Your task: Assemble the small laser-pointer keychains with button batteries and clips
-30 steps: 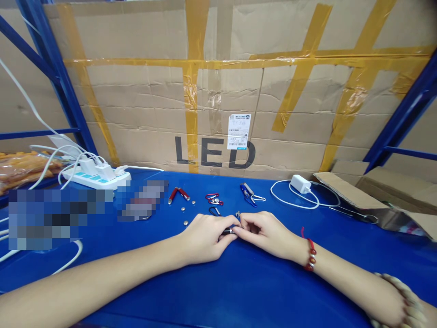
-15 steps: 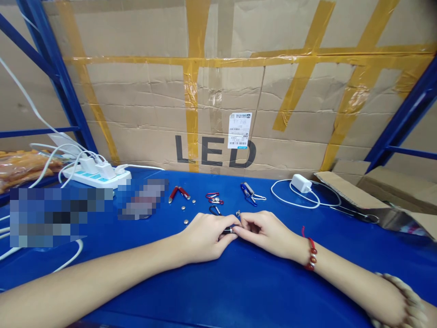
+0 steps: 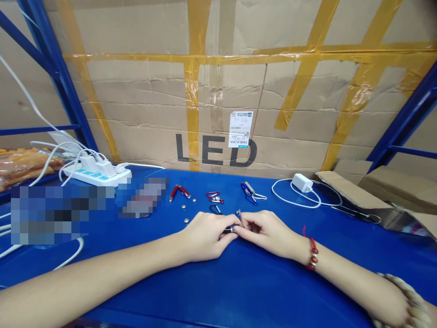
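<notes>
Both hands meet over the blue table. My left hand is closed around a black mini flashlight, and most of its body is hidden by the fingers. At its silver end, the thumb and fingers of my right hand pinch together. A black carabiner lies just beyond the left fingers, and a small metal part lies beyond the right ones. Left of them are several silver button cells and two red tubes. Red carabiners rest behind the hands.
Blue and silver mini flashlights with carabiners lie further back. A white charger with a looped cable is at right, near an open carton. A white power strip and cables stand at left. A large cardboard box closes off the back.
The view has shifted very slightly. Both hands keep the same grip on the black mini flashlight, and the things on the table have not moved.
</notes>
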Tool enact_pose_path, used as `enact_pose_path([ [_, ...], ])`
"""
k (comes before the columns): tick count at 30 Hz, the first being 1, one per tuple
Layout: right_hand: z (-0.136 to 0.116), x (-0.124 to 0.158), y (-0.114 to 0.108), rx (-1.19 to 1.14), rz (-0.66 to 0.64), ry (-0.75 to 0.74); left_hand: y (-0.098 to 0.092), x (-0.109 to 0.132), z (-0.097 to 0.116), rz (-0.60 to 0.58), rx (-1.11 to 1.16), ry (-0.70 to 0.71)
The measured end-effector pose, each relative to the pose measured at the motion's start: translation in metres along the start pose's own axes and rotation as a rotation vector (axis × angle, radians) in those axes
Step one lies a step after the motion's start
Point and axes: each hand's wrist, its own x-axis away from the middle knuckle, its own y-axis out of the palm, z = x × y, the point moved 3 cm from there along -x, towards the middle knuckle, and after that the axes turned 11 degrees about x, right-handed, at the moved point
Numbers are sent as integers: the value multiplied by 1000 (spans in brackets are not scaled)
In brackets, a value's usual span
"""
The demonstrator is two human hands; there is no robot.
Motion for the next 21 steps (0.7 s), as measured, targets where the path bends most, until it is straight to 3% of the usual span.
enact_pose_path([
  [21, 0, 0, 1, 18, -15, 4, 0, 0, 0, -4, -11, 10],
])
